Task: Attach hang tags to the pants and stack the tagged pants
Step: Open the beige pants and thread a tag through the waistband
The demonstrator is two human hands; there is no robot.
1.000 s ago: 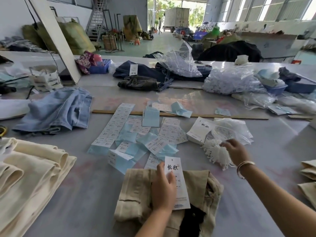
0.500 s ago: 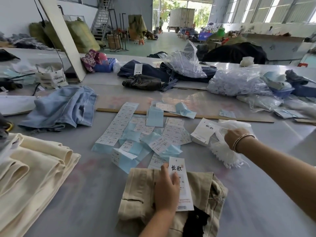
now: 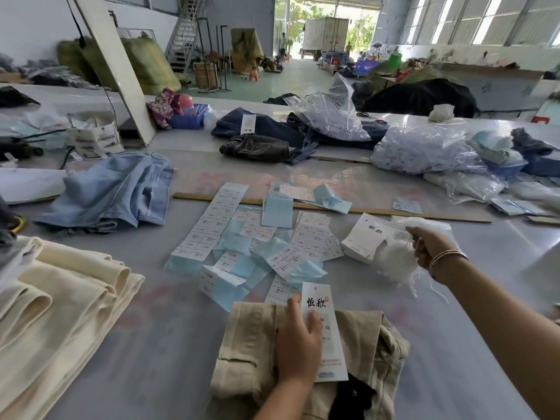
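1. The left hand (image 3: 298, 344) lies on a white hang tag (image 3: 325, 330). Its fingers are mostly straight and press the tag flat onto the tan pants (image 3: 248, 350). The thumb is on the tag's left edge.
2. The tan pants are folded and lie right under those fingers, at the near edge of the gray table (image 3: 157, 344).
3. The tag just rests on the pants. I see no string joining them, so I think this tag is not tied on yet.
4. The right hand (image 3: 430, 248) is off to the right and farther away. Its fingers are curled and pinch at a fluffy bunch of white strings (image 3: 395, 263). A clear plastic bag (image 3: 424, 224) is just past the fingertips.
5. I cannot tell if the fingers hold one string or many.
6. My guess is that the hand is getting a string for the tag.
7. A pack of spare tags (image 3: 365, 236) sits just left of the right fingers.
8. Far to the left of the left fingers is a pile of folded cream pants (image 3: 60, 298). I cannot see tags on them, so I cannot tell if they are done.
9. Sticker sheets (image 3: 312, 241) lie spread out past the left fingertips.
10. What is left: tie this tag on, then put the pants on a stack.
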